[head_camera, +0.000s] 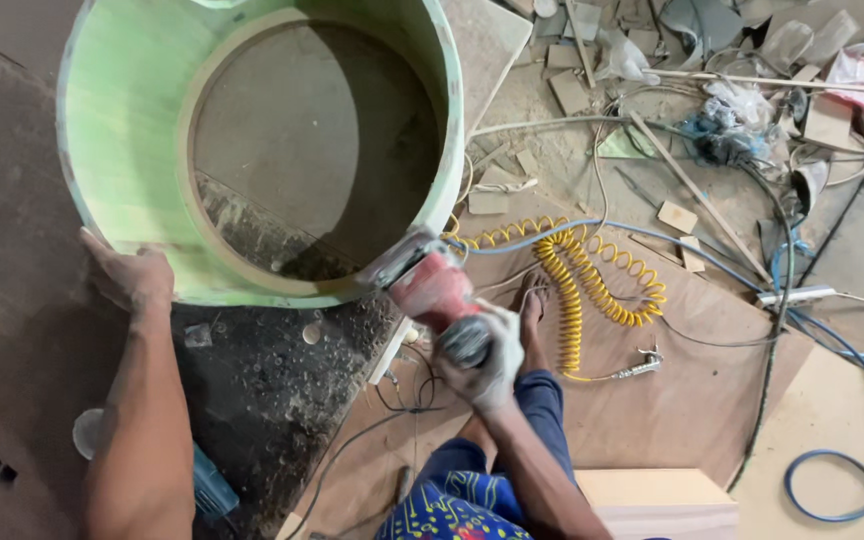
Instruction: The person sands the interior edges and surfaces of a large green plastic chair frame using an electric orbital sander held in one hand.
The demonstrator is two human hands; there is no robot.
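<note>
1. Nearest, at 6 o'clock, are the person's blue trousers [472,495] and a pale wooden box [657,500] just to their right; a bare foot [532,305] shows a little further out on the brown board floor [672,400].

2. The right hand [487,360], dusted white, is wrapped tight round the body of a red grinder [432,290]. Its head points to 11 o'clock and meets the lower right edge of the ring – it seems angled so the tool bears on the outer wall.

3. The left hand [132,275] lies flat and spread at 9 o'clock, palm pressed on the ring's lower left rim. It grasps nothing; the press looks meant to keep the ring from turning or sliding under the tool.

4. The ring [122,150] is a big green hoop with a pale wooden inner lip, lying flat on a dark, dusty bench [12,330] and filling the 10 to 12 o'clock part of the view. Through its open middle the bench top shows.

5. A thin black cord [372,430] trails from the grinder toward 7 o'clock.

6. At 3 o'clock a yellow coiled hose [592,285] ends in a metal air nozzle [640,366]; a blue hose [852,370] loops off toward 4 o'clock.

7. Farthest, at 1 to 2 o'clock, wood offcuts [677,215], sticks, plastic bags and loose wires are strewn over sawdust.
</note>
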